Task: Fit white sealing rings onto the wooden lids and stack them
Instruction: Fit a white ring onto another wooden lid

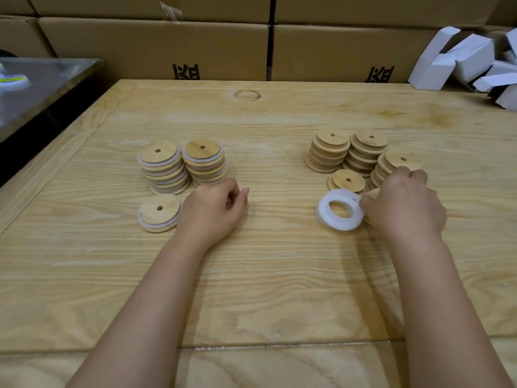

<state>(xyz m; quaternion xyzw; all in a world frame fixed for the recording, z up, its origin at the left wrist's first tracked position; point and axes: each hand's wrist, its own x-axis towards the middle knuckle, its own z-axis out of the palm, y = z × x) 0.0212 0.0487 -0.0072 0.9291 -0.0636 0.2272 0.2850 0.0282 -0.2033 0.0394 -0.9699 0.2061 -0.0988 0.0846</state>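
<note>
Two stacks of ringed wooden lids (165, 166) (205, 161) stand at the left of the table. A single ringed lid (159, 212) lies in front of them. My left hand (215, 210) rests beside it on the table, fingers loosely curled, holding nothing. At the right stand stacks of bare wooden lids (330, 151) (366, 149) (391, 166), with a low one (347, 181) in front. A pile of white sealing rings (340, 210) lies tilted on the table. My right hand (402, 205) touches the pile's right edge and covers a lid (372, 193) partly hidden beneath it.
The wooden table (251, 275) has a seam near its front edge. Cardboard cartons (156, 49) line the back. Folded white boxes (470, 60) pile up at the back right. A metal-topped table (42, 79) stands at the left.
</note>
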